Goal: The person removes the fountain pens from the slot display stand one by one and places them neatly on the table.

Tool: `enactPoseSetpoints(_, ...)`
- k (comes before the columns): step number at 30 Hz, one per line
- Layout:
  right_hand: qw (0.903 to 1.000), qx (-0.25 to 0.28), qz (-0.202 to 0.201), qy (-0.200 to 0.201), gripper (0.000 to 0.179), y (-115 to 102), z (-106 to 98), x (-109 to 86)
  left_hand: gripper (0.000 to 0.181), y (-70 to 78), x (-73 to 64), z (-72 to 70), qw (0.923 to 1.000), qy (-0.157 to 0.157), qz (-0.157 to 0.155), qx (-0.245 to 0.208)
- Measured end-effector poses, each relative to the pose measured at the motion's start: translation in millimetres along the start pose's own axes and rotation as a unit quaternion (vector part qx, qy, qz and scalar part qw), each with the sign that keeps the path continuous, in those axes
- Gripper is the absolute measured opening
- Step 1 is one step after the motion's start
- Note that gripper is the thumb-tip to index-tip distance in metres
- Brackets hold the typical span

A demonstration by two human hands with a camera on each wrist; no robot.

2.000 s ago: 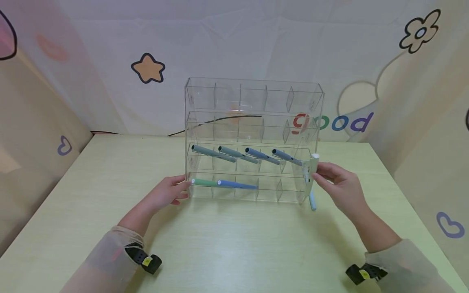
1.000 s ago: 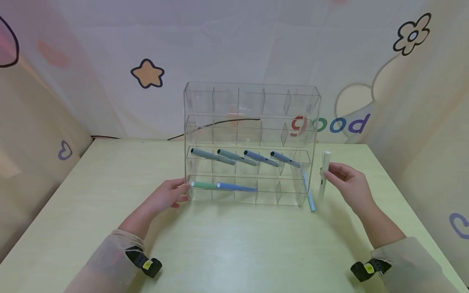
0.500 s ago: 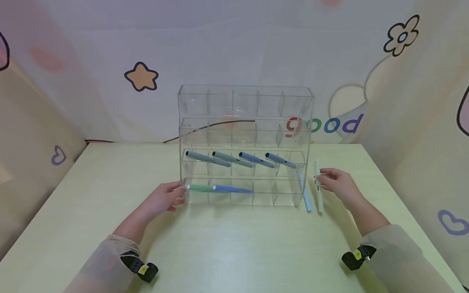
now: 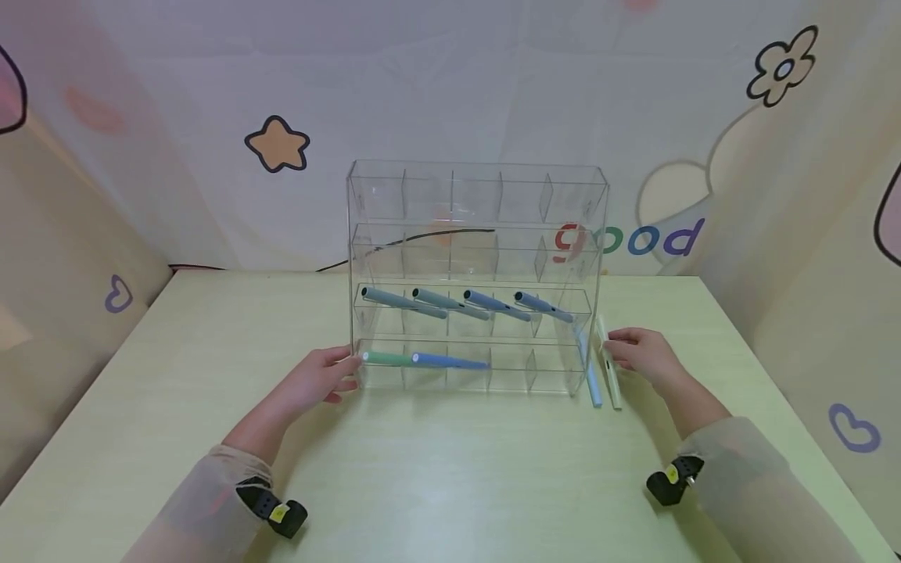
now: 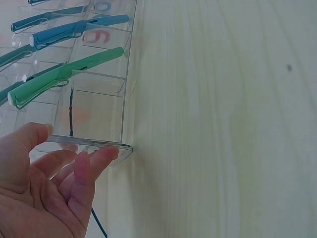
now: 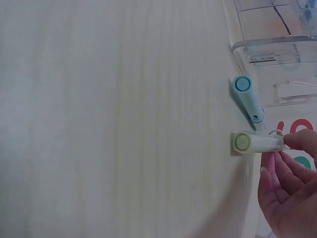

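A clear acrylic pen rack [image 4: 475,166] with tiered compartments stands upright on the table. My left hand [image 4: 310,381] grips its lower left side, thumb on one face and fingers on the other, as the left wrist view shows at the rack's edge [image 5: 89,142]. To the right of the rack, my right hand [image 4: 644,358] pinches a pale green pen [image 6: 258,144] between thumb and fingers. A light blue pen [image 4: 594,387] lies beside that pen, against the rack's right side. On the bottom tier rest a green pen [image 4: 387,359] and a blue pen [image 4: 450,361].
Several blue-grey pens [image 4: 401,302] lie slanted in the tier above the bottom one. The two upper tiers hold no pens. Behind the table [image 4: 422,477] hangs a printed cloth [image 4: 436,94]; patterned cloth also flanks both sides.
My right hand has moved the pale green pen away from the rack's right side, lowered it to the table, and shifted it slightly left beside the light blue pen. My left hand stays on the rack.
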State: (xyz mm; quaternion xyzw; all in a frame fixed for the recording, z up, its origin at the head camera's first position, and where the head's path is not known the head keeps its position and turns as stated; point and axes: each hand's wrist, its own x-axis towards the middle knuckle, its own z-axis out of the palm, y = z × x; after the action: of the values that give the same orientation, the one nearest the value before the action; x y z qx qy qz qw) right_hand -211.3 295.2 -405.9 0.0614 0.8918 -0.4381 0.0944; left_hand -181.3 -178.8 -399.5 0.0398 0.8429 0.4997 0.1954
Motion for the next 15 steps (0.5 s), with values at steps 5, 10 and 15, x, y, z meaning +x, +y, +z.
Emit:
enactPoseSetpoints(5,0.9998,-0.020,0.002,0.010,0.043,4.5,3.1,8.2,0.054,-0.3,0.6,0.0,1.0000,0.001,0.000,0.002)
enactPoseSetpoints(10,0.9990,-0.040,0.000,0.019,0.040,5.6,6.1,10.9,0.054,-0.4,-0.1,-0.3,1.0000,0.000,0.000,0.001)
enactPoseSetpoints(15,0.9977,-0.062,-0.011,0.024,0.039,4.7,7.3,9.5,0.053,0.1,-0.2,0.0,1.0000,-0.001,0.000,-0.002)
